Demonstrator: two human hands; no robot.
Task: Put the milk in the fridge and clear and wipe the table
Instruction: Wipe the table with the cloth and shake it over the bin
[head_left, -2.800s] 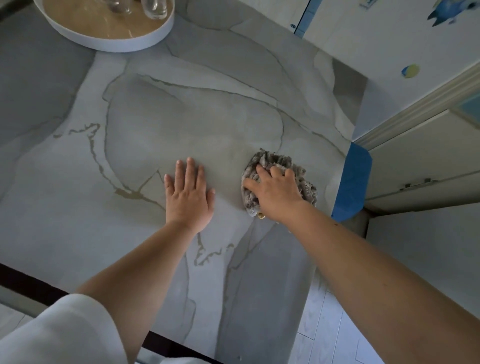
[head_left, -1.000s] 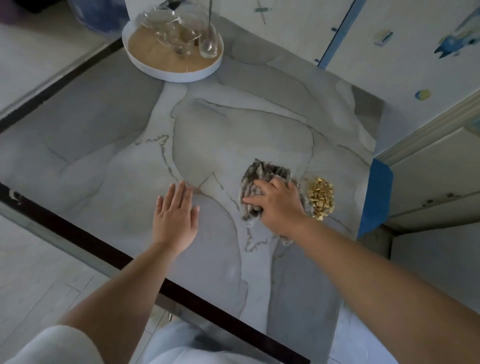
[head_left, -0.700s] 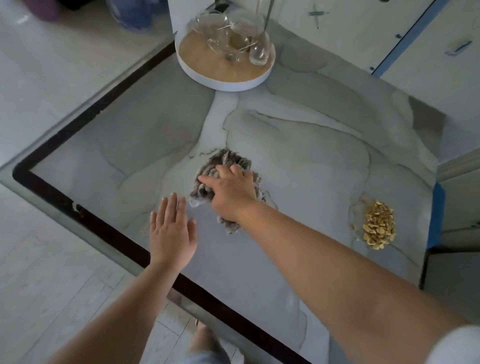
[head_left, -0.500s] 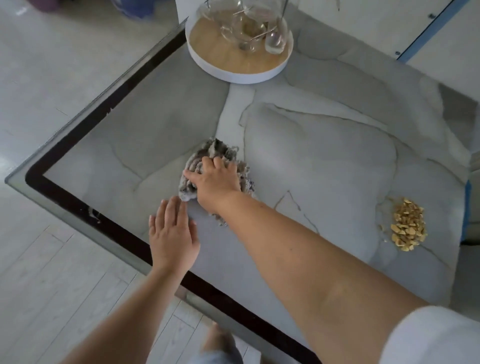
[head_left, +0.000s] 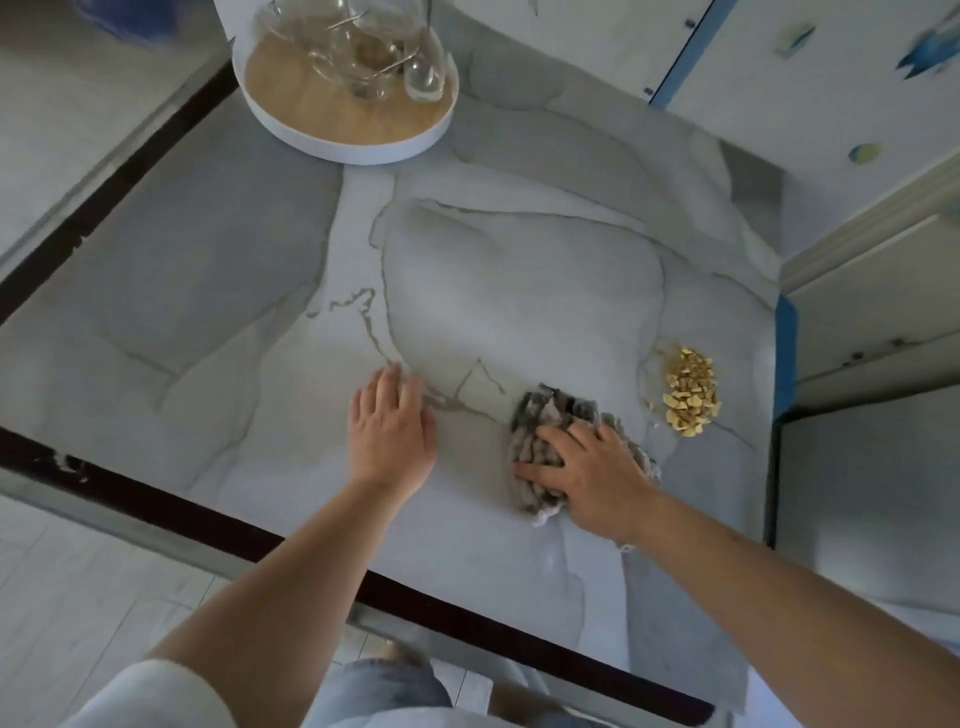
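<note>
Relative to the heap of yellow crumbs (head_left: 691, 397), the cloth (head_left: 543, 421) had been swept back across the worktop (head_left: 234, 312). Half a second earlier it was well apart from them, toward the tray. Now it lay near them in the lower right of the frame, not touching. It was bunched, presumably so that a thick pad was offered to the surface. It was pressed down under the right hand (head_left: 592, 478), whose fingers were spread over it with the thumb reaching out to the left. The crumbs appeared to have been gathered into one heap for collection. The left hand (head_left: 392, 436) was laid palm down on the bare worktop at centre frame, fingers straight and close together, probably as a brace while weight was leaned forward. A round tray (head_left: 343, 143) of glassware (head_left: 363, 47) was kept at the upper left. No milk was seen.
</note>
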